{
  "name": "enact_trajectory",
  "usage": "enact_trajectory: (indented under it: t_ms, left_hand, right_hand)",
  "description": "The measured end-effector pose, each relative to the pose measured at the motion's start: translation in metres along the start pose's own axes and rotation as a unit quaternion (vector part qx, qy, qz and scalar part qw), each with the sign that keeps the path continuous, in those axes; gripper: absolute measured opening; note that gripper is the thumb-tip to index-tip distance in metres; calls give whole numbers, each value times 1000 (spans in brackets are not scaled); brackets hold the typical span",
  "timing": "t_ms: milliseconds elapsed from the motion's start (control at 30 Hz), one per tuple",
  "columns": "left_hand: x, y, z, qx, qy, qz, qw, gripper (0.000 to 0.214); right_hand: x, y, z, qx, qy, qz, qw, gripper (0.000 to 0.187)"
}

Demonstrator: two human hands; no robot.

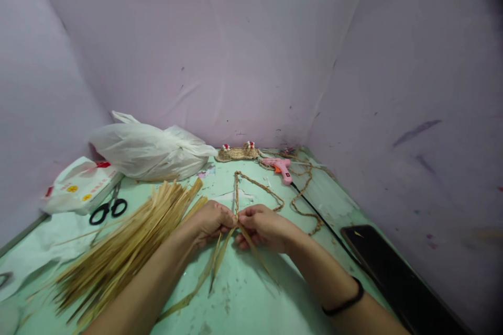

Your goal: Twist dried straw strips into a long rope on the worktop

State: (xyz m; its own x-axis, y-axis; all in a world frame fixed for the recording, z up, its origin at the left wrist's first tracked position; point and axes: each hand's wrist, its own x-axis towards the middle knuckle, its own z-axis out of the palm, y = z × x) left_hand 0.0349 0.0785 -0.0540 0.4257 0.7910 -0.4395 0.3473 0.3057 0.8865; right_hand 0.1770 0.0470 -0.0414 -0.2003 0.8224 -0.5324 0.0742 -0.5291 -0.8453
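Note:
My left hand (212, 220) and my right hand (261, 226) meet at the middle of the green table (243, 298). Both pinch the near end of a braided straw cord (251, 184) with closed fingers. The finished braid runs away from my hands toward the back wall and loops to the right. Loose flat straw strips (220, 259) hang from my fingers toward me. A black band circles my right wrist.
A big bundle of straw strips (126, 246) lies at the left. Black scissors (108, 210), a white plastic bag (149, 152) and a white packet (80, 186) sit behind it. At the back are small woven straw pieces (238, 153) and a pink glue gun (280, 166); a black phone (389, 267) lies at the right.

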Motion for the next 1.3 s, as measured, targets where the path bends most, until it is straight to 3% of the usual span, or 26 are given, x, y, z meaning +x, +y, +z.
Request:
enact_trajectory:
  t_ms: [233, 533, 700, 900, 1067, 1233, 1300]
  left_hand:
    - [-1, 1, 1, 40, 12, 8, 999, 8]
    - [-6, 8, -6, -13, -83, -64, 994, 11]
    - [-10, 10, -1, -10, -26, -78, 997, 61]
    - [-13, 13, -2, 7, -63, -46, 997, 79]
    - [-12, 13, -5, 33, -46, -62, 996, 68]
    - [-9, 8, -11, 129, -30, -56, 990, 20]
    - [-8, 7, -11, 146, -9, -58, 988, 13]
  right_hand:
    - [11, 11, 1, -25, 32, -37, 998, 9]
    - [21, 18, 1, 11, 56, -115, 992, 5]
    - [17, 15, -1, 29, 46, -78, 995, 6]
    - [13, 13, -5, 3, -25, -36, 999, 9]
    - [21, 19, -5, -57, 21, -98, 993, 10]
    - [28, 25, -7, -139, 49, -116, 982, 8]
    - [28, 25, -6, -148, 53, -114, 981, 8]
